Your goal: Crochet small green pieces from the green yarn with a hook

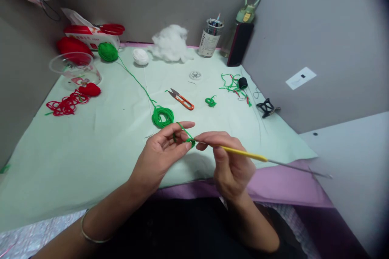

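My left hand point(164, 145) pinches a small green crochet piece point(191, 142) between thumb and fingers, with green yarn running over its raised index finger. In my right hand point(232, 162) is a crochet hook point(243, 152) with a yellow grip, held like a pencil. Its thin metal tip meets the green piece, while the other metal end points out to the right. Just beyond my left hand lies a loose coil of green yarn point(156, 120). A strand links that coil to a green yarn ball point(107, 52) at the back left.
Orange thread snips point(181, 99) lie mid-table near a small green yarn bit point(210, 101). Red yarn point(65, 104) and a clear plastic tub point(73, 75) are at left. White stuffing point(172, 43), a pen jar point(209, 42) and a phone point(240, 44) against a bottle stand behind.
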The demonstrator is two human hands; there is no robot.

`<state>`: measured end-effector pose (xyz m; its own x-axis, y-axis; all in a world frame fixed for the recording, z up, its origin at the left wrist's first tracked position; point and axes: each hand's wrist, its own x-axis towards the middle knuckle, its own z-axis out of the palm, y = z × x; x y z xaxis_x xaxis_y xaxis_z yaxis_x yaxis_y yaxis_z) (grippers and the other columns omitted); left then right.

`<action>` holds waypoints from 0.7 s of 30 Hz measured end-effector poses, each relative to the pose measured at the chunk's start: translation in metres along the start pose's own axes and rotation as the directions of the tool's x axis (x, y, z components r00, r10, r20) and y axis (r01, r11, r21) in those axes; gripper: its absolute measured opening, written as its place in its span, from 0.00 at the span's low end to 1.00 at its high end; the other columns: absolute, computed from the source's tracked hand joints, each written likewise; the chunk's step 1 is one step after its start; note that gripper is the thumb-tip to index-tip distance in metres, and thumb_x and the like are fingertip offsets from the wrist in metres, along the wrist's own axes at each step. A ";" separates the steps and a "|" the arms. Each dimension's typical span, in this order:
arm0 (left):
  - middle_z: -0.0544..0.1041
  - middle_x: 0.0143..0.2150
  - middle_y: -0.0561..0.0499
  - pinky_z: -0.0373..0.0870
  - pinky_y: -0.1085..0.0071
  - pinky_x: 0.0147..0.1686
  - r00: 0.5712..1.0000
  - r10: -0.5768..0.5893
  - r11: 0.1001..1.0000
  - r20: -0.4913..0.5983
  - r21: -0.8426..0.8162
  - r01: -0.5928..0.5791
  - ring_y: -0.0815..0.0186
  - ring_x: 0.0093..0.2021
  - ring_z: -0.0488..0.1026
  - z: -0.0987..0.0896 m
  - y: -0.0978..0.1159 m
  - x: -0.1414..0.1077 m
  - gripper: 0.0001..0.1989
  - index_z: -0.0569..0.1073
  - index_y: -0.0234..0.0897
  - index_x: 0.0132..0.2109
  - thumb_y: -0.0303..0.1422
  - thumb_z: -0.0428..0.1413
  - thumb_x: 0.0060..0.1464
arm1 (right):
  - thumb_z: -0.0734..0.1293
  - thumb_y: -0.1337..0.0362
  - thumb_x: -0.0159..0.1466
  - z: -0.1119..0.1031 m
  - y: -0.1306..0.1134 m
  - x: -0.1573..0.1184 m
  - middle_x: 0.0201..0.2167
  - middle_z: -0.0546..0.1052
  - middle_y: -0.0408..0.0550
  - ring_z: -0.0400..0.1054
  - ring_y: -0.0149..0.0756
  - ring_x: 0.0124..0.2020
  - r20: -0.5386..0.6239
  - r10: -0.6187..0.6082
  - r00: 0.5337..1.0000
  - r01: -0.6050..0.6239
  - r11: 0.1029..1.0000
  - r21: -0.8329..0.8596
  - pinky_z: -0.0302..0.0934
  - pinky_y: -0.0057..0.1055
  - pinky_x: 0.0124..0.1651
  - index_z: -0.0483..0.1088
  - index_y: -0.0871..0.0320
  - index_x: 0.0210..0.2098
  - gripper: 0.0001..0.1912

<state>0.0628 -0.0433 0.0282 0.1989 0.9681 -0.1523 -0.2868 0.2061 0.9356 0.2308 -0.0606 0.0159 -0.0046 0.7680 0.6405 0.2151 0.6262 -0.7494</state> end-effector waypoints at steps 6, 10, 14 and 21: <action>0.76 0.36 0.54 0.73 0.67 0.51 0.989 0.099 0.987 -0.109 0.137 -0.084 0.65 0.40 0.74 0.005 0.002 -0.002 0.14 0.85 0.44 0.48 0.29 0.69 0.54 | 0.62 0.69 0.74 -0.003 0.001 0.000 0.38 0.84 0.51 0.82 0.44 0.44 0.097 -0.192 0.977 0.207 0.963 -0.174 0.77 0.43 0.42 0.75 0.52 0.53 0.13; 0.77 0.34 0.54 0.72 0.65 0.54 0.983 0.135 0.975 -0.124 0.192 -0.110 0.64 0.40 0.75 0.007 0.004 -0.003 0.15 0.85 0.43 0.49 0.29 0.69 0.54 | 0.63 0.69 0.74 -0.004 0.007 -0.005 0.46 0.85 0.53 0.82 0.41 0.44 0.145 -0.211 0.967 0.243 0.935 -0.257 0.78 0.37 0.42 0.74 0.52 0.57 0.15; 0.76 0.32 0.56 0.73 0.69 0.49 0.999 0.019 1.000 -0.048 0.000 -0.019 0.66 0.38 0.75 0.005 0.002 -0.002 0.20 0.83 0.44 0.55 0.30 0.70 0.54 | 0.69 0.70 0.69 -0.001 0.016 -0.012 0.50 0.84 0.49 0.81 0.42 0.47 0.178 -0.291 0.940 0.340 0.841 -0.422 0.79 0.38 0.44 0.74 0.44 0.61 0.23; 0.77 0.36 0.53 0.73 0.73 0.48 0.973 -0.209 0.923 0.094 -0.310 0.228 0.70 0.38 0.73 0.001 0.003 0.004 0.18 0.86 0.40 0.51 0.31 0.72 0.52 | 0.64 0.69 0.74 0.005 0.007 -0.003 0.39 0.81 0.46 0.76 0.35 0.36 -0.129 0.058 0.990 -0.052 0.997 0.054 0.74 0.35 0.39 0.80 0.49 0.50 0.14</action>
<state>0.0634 -0.0388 0.0307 0.3417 0.8860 -0.3134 -0.5098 0.4549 0.7302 0.2274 -0.0581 0.0077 0.1343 0.7793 0.6120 0.1622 0.5920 -0.7894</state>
